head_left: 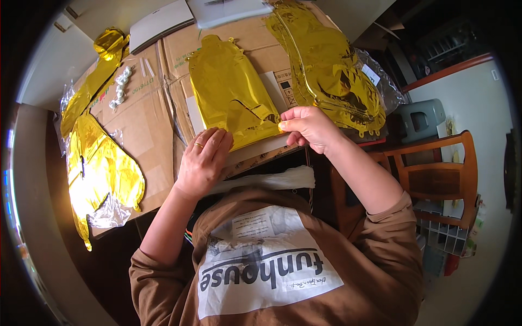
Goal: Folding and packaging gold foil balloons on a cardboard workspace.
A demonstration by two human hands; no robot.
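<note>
A flat, uninflated gold foil balloon [225, 81] lies in front of me, its near end folded into creases. My left hand [204, 157] is at the near left corner, its fingers curled together over the foil; the fingertips are partly hidden. At the near right corner my right hand [307, 127] pinches the edge of the same balloon between thumb and forefinger, the other fingers loosely bent. White paper or card [194, 113] shows beneath the balloon.
Flattened cardboard [155, 136] covers the table. More gold foil balloons lie right [337, 70] and left [103, 163], some on clear plastic. A twisted white string bundle [120, 87], a laptop-like grey slab [161, 24] and a wooden chair [435, 168] are around.
</note>
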